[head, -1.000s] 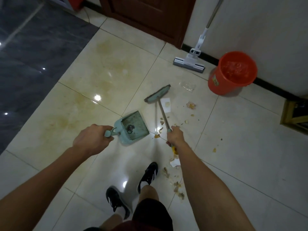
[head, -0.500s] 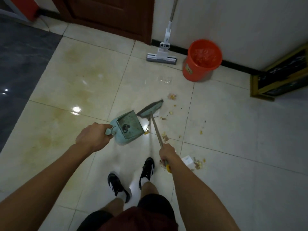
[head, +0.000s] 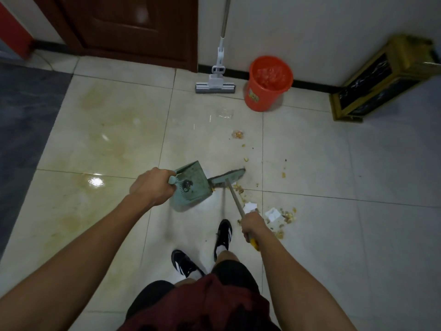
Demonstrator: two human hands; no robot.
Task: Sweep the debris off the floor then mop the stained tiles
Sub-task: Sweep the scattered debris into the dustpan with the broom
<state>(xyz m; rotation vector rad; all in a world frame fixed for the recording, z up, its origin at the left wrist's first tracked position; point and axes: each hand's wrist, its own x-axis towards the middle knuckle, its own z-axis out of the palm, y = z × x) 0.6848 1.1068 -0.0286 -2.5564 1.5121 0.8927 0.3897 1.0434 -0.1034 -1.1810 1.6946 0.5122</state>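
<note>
Broom head, teal and flat, lies just right of the teal plastic dustpan and nearly touches its open lip, long axis across that mouth. Your left hand grips the pan's handle; your right hand wraps fingers round the thin broom stick. Scattered crumbs and paper scraps sit right of the stick, nearer your right hand, so your stroke likely runs leftward.
</note>
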